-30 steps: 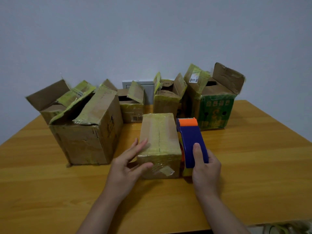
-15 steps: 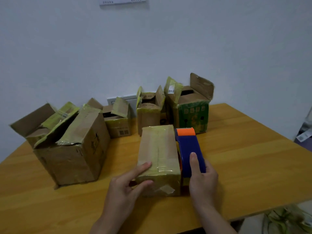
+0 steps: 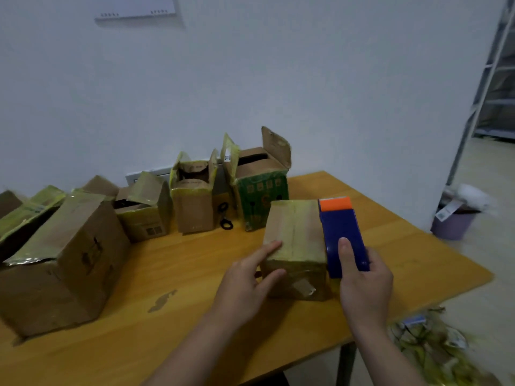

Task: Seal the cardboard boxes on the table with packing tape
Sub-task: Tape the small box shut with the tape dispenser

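Observation:
A small closed cardboard box [image 3: 295,232] with tape over its top stands near the table's right front. My left hand [image 3: 245,285] holds its near left corner, fingers on the top and thumb on the front face. My right hand [image 3: 362,285] grips a blue tape dispenser with an orange tip [image 3: 341,232], which stands against the box's right side. Several open boxes line the back: a large one [image 3: 64,254] at left, a small one [image 3: 145,215], a narrow one [image 3: 193,199] and a green-printed one [image 3: 260,193].
The wooden table [image 3: 181,277] ends close on the right. Black scissors [image 3: 224,217] lie between the narrow and green boxes. A purple bin [image 3: 452,222] stands on the floor at right. A heap of tape scraps [image 3: 434,349] lies on the floor below the table edge.
The view has swung right and up, so the boxes now sit left of centre and the floor shows. Both hands keep their hold on the small box and the dispenser.

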Available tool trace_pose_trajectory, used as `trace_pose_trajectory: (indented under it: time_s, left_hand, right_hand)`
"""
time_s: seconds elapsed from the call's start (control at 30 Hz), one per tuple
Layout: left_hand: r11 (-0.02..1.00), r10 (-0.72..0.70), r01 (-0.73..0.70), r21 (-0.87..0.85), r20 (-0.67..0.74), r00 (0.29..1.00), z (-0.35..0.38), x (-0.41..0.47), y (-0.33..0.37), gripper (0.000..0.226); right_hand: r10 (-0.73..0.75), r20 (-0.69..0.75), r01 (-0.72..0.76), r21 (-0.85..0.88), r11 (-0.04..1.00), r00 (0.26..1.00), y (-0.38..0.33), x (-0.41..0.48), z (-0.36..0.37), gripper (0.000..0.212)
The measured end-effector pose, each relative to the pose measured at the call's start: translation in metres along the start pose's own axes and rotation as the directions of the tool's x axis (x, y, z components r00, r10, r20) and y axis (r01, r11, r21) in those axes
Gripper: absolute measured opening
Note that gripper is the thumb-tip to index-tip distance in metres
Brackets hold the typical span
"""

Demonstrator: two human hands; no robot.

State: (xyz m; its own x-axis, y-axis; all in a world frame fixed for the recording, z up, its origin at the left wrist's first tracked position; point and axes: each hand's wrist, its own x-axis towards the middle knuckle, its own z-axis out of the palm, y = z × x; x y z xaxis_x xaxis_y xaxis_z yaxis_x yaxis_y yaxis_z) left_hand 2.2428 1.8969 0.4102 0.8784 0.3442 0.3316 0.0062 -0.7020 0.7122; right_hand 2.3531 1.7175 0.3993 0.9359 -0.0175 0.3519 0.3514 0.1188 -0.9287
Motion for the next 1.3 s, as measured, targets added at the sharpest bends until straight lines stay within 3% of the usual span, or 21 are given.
trace_pose_trajectory:
  time_s: [0.23,0.43,0.57,0.73,0.87,0.97,1.13,1.3]
  left_hand:
    - [0.983,0.026,-0.023,0.183,-0.011,1.0,0.053,0.081,0.009,0.06]
    - [0.93,-0.058,0.108,0.351,-0.149,0.987,0.091,0.146,0.003,0.058]
    - [0.892,-0.056,0.12,0.435,-0.157,0.986,0.102,0.186,-0.002,0.057]
    - [0.916,-0.125,0.171,0.363,-0.148,0.981,0.111,0.217,-0.002,0.064]
    - [0.942,-0.24,0.244,0.231,-0.043,0.97,0.111,0.206,-0.003,0.097]
    - [0.959,-0.236,0.225,0.169,0.044,0.971,0.1,0.175,-0.002,0.113]
    - [0.974,-0.209,0.205,0.096,0.032,0.977,0.062,0.111,-0.007,0.11]
    - [0.955,-0.194,0.212,0.207,-0.104,0.975,-0.005,0.057,-0.02,0.1]
  right_hand:
    - [0.039,-0.198,-0.051,-0.059,0.997,0.979,0.031,0.05,-0.006,0.041]
    - [0.059,-0.28,-0.08,-0.062,0.995,0.958,0.056,0.103,0.016,0.034]
    - [0.042,-0.256,-0.056,-0.048,0.997,0.966,0.072,0.12,0.03,0.04]
    - [0.006,-0.231,-0.019,-0.055,0.998,0.973,0.083,0.124,0.031,0.044]
    - [-0.008,-0.195,-0.01,-0.091,0.996,0.981,0.082,0.123,0.031,0.048]
    - [-0.022,-0.21,0.001,-0.101,0.995,0.978,0.078,0.12,0.028,0.046]
    - [-0.062,-0.173,0.048,-0.079,0.996,0.983,0.06,0.104,0.025,0.045]
    - [-0.09,-0.012,0.09,-0.001,0.996,0.996,0.012,0.057,0.06,0.053]
